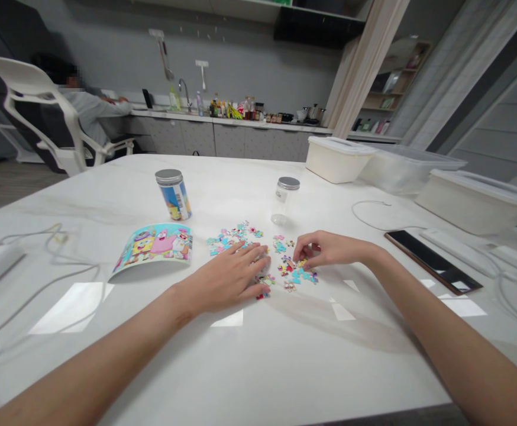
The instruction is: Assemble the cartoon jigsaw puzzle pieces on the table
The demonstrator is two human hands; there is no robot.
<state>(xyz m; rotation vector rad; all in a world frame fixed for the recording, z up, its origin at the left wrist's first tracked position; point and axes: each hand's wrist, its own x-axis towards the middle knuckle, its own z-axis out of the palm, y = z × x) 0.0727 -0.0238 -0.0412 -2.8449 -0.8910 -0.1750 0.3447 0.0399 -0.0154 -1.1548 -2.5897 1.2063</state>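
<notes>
Left hand (pixel 225 279) spread over loose jigsaw pieces (pixel 286 267), right hand (pixel 329 249) pinching one; all lie scattered, none seen joined, beside a printed picture sheet (pixel 153 248)

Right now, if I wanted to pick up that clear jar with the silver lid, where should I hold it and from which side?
Probably around the body of the clear plastic jar, just below its silver lid, coming from the side of the right hand. It stands upright and is round, so fingers can wrap it, and that approach likely clears the loose puzzle pieces in front.
</notes>
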